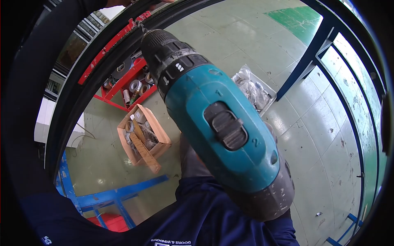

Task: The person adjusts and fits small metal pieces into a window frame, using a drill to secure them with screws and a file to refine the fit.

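Observation:
A teal and black cordless drill [221, 123] fills the middle of the view, tilted with its chuck toward the upper left. My right hand is hidden behind the drill's body, which is held up in the air. The bit [142, 28] points at a dark frame [74, 96], close to the end of a chipped red strip [108, 49] lying along it. My left hand [117, 3], mostly cut off by the top edge, is closed over the dark frame above the bit, with fingertips showing farther right.
Below the frame, a red rack [119, 88] holds tape rolls. A cardboard box [164, 135] with tape and wooden pieces stands on the floor. Behind the drill lies a white tray [269, 92] of clear plastic. Blue metal stands [139, 186] are lower left; another dark frame [355, 135] curves along the right.

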The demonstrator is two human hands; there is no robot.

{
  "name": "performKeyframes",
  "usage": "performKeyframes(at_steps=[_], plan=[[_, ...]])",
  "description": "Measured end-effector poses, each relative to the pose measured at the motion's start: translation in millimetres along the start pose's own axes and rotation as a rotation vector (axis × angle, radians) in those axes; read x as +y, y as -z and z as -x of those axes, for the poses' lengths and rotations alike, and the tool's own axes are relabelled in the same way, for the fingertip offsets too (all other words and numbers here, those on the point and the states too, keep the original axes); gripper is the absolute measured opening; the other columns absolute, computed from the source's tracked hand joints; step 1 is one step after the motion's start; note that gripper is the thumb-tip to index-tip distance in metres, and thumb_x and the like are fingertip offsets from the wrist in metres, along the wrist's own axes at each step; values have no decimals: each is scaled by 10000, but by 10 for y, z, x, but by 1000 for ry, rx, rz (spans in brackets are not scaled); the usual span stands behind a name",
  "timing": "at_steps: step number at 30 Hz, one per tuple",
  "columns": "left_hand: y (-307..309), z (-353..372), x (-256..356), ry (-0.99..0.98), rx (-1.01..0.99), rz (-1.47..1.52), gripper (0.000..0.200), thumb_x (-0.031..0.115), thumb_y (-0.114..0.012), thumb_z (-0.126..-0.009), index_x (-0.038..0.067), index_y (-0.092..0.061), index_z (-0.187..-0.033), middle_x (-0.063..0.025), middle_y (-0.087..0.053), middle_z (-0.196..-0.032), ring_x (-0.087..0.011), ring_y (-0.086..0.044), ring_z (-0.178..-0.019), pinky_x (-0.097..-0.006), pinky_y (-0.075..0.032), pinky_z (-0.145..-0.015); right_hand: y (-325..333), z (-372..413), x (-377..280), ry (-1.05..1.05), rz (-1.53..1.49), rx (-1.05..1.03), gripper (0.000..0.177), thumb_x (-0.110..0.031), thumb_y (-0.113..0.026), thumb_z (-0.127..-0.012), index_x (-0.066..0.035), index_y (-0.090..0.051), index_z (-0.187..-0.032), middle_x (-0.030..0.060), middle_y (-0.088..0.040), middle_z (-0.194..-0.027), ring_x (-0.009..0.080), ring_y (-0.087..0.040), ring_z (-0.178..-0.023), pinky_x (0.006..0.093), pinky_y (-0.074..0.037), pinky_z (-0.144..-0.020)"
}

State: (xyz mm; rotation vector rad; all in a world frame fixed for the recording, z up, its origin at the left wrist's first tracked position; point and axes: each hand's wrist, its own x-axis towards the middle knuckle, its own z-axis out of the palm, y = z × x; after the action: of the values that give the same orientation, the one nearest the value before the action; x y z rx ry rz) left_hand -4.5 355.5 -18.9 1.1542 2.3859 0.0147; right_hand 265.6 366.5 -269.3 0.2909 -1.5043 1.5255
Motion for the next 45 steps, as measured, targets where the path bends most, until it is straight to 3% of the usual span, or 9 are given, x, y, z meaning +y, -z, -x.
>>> performKeyframes(at_steps=[4,7,13,17,20,26,35,38,45], plan=[[-91,41,54,-46,-26,81,516,487,-701,-897,-11,-708,-1034,-69,-700,-911,-157,-638,-879,-327,-498,-848,-94,8,46,-33,-20,16,518,-119,-759,-784,68,-596,-1239,203,-673,-1159,303,-699,-986,348,-540,-858],[-4,-95,-12,109,-78,63,494,480,-695,-904,-1,-725,-1012,-73,-710,-906,-156,-646,-865,-336,-511,-823,-115,-13,13,-21,18,6,520,-123,-757,-778,71,-595,-1233,205,-673,-1136,310,-700,-973,350,-541,-849],[-44,-70,67,68,83,-174,512,506,-720,-876,2,-740,-963,-81,-716,-887,-167,-647,-850,-328,-512,-765,-180,-65,-85,30,77,21,514,-118,-754,-774,61,-592,-1228,194,-676,-1081,302,-699,-931,343,-539,-824],[-42,-86,45,50,62,-129,498,494,-752,-855,-1,-745,-909,-72,-715,-854,-155,-641,-800,-313,-503,-727,-264,-149,-35,-53,-72,74,494,-120,-756,-781,50,-592,-1215,173,-677,-1037,271,-695,-885,326,-531,-800],[-26,13,103,-36,16,-117,497,486,-752,-856,-9,-745,-896,-64,-710,-817,-142,-633,-754,-305,-495,-684,-207,-170,24,-24,-30,35,476,-117,-759,-782,43,-598,-1201,153,-678,-1006,238,-691,-863,312,-526,-790],[0,-52,93,14,49,-221,491,465,-738,-873,-26,-744,-871,-60,-701,-772,-130,-618,-697,-302,-480,-624,-177,-204,-64,-58,-5,47,465,-102,-756,-795,46,-597,-1206,148,-679,-1006,245,-693,-877,316,-531,-799],[-37,-12,122,37,123,-300,456,483,-752,-855,27,-764,-863,-39,-712,-801,-132,-622,-734,-297,-487,-681,-196,-124,51,10,-5,28,485,-117,-760,-797,52,-587,-1217,162,-674,-1018,269,-695,-888,328,-533,-806],[-79,80,109,-20,75,-86,457,487,-774,-832,33,-771,-879,-48,-721,-839,-136,-628,-788,-301,-486,-743,-173,-125,22,10,4,16,507,-125,-766,-783,52,-584,-1221,169,-672,-1013,287,-694,-883,333,-533,-805],[-131,41,111,131,198,-158,471,510,-783,-813,46,-776,-891,-56,-718,-849,-142,-624,-814,-307,-482,-767,-212,-137,33,21,13,28,500,-129,-770,-759,43,-575,-1186,177,-659,-958,314,-683,-842,358,-532,-766]])
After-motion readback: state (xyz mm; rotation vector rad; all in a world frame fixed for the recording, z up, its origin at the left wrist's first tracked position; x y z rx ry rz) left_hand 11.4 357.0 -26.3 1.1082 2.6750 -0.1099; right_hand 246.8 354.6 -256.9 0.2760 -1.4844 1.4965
